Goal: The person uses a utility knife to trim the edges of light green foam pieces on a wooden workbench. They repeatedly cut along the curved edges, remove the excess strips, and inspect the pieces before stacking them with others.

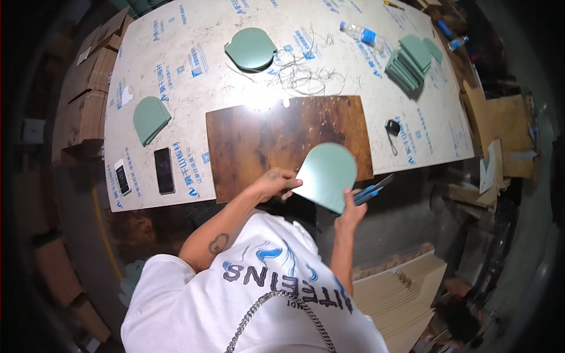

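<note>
Before me, a brown wooden board (276, 138) lies on the printed white table sheet (176, 53). Two phones (163, 170) rest at its left; a plastic water bottle (362, 35) and stacked green panels (409, 62) lie beyond.

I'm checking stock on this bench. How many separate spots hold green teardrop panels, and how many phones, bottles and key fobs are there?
Green panel spots: 4 (held, left, top, stack)
Phones: 2
Bottles: 1
Key fobs: 1
Total: 8

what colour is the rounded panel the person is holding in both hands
The rounded panel is pale green, seen clearly in the head view.
</note>
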### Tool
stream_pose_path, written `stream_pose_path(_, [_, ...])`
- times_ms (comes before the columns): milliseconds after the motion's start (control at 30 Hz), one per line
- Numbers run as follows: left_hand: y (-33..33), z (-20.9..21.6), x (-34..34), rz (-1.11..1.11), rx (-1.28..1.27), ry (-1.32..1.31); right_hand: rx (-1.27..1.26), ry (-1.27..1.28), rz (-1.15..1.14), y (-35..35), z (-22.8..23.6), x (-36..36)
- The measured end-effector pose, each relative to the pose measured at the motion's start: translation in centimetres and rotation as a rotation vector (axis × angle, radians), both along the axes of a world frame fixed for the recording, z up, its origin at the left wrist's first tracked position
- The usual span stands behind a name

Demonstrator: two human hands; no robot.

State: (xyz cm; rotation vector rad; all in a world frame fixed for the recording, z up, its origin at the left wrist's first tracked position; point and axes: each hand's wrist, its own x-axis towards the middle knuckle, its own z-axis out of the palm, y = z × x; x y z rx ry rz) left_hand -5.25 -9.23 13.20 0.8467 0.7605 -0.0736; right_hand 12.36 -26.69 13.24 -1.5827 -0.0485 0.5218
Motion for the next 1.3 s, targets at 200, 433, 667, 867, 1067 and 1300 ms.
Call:
stream_pose_path(200, [1.2, 13.7, -1.5, 0.183, 0.021, -0.244, 0.214, -0.086, -0.059, 3.0, 12.2, -0.3])
stream_pose_path(433, [0.9, 20.3, -4.9, 0.065, 0.236, -0.478, 0.467, -0.249, 0.084, 3.4, 20.0, -0.9])
stream_pose_path(667, [0.4, 22.0, -6.1, 0.307, 0.435, -0.499, 0.422, -0.387, 0.264, 2.8, 21.9, -2.8])
stream_pose_path(867, [1.4, 23.8, -6.4, 0.424, 0.553, -0.515, 0.339, -0.342, 0.205, 2.3, 22.5, -4.4])
stream_pose_path(1067, [1.4, 25.3, -6.7, 0.470, 0.584, -0.473, 0.304, -0.357, 0.194, 1.9, 22.3, -4.9])
stream_pose_path(1300, [1.2, 24.9, -7.1, 0.499, 0.550, -0.473, 0.305, -0.387, 0.210, 1.4, 22.2, -5.5])
